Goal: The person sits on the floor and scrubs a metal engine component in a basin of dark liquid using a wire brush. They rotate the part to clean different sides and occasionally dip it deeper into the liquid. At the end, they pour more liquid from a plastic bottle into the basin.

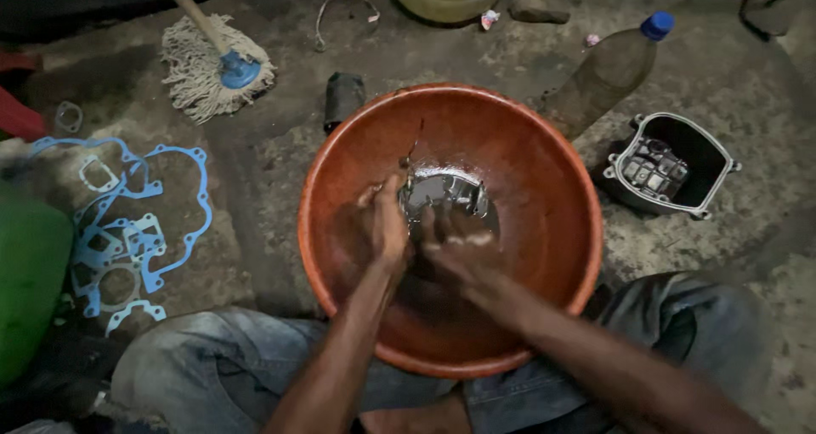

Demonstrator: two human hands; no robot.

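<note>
One round orange plastic basin [544,255], smooth and glossy, wide-rimmed, on a rough, stained concrete floor [280,158]. At its bottom, one angular grey metal engine part [446,192], wet and shiny. Left hand [384,226] curled against the part's left edge, fingers bent around it; right hand [455,247] blurred, fingers spread low over the part's near side, grip impossible to tell. Around: one stringy cotton mop [208,73], one clear plastic bottle [608,73] with blue cap, one boxy metal cover [671,164], several thin blue paper gaskets [140,230], flat and cut-out.
</note>
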